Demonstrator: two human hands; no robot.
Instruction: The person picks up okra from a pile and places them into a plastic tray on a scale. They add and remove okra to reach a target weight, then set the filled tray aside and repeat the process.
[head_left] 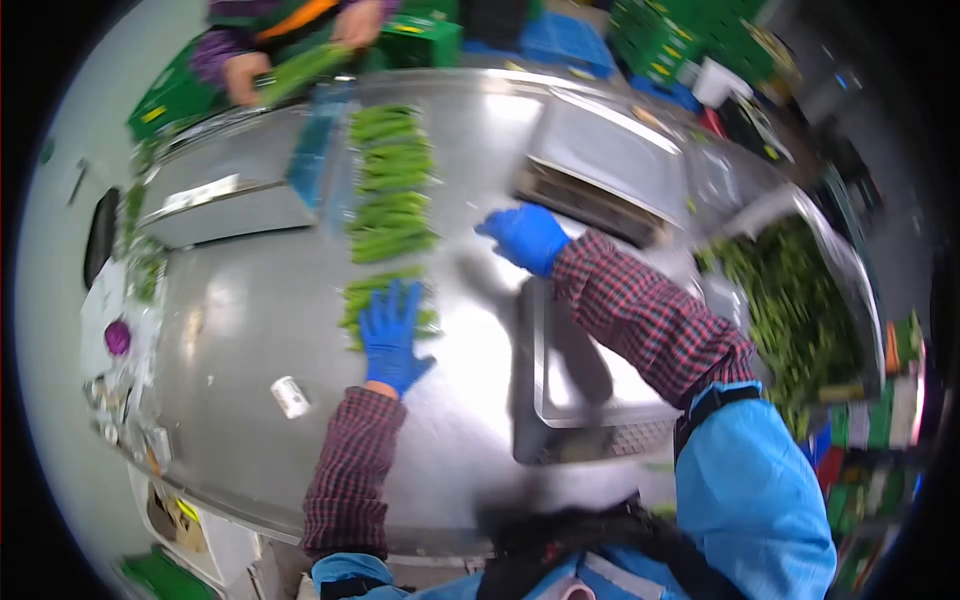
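Centrally, the left hand [390,338], in a blue glove, lies open with fingers spread, palm down on the nearest green bundle [372,296], which rests on the steel bench [250,320] just left of the frame's middle. This bundle is the lowest member of a row of green bundles [390,185] that runs up the frame toward the top edge, each laid crosswise and set close to the next. The right hand [525,236], also gloved in blue, is to the right of the row and slightly above centre, over bare steel and apart from the bundles; motion blur prevents telling whether it is open or closed. Both forearms wear checked sleeves.

Below the right hand, a shallow steel tray [580,390] sits at the bench's near edge. At the right of the frame, a metal bin [850,270] holds loose greens [790,310]. A small white roll [290,396] lies on the bench to the lower left of the left hand. At the upper left, a co-worker's hands [245,75] grip another green bundle [305,68] beyond the far edge of the bench.
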